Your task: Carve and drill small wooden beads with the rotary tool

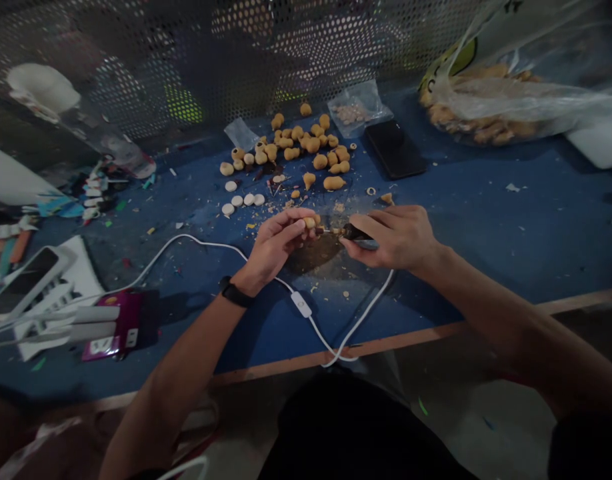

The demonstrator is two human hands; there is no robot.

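My left hand (279,243) is closed, pinching a small tan gourd-shaped wooden piece (310,222) between thumb and fingertips. My right hand (393,235) is closed round a dark corded hand tool (355,233) whose tip meets the piece. The tool's white cable (306,310) with an inline switch loops to the table's front edge. Both hands hover over a brown patch of dust (313,255) on the blue tabletop (486,220). A black band sits on my left wrist.
A heap of tan gourd pieces (306,150) and several pale discs (243,200) lie behind my hands. A black phone (395,149), small plastic bags (356,107), a big bag of pieces (491,107), a magenta power strip (113,327), another phone (21,283), perforated metal screen (236,53) behind.
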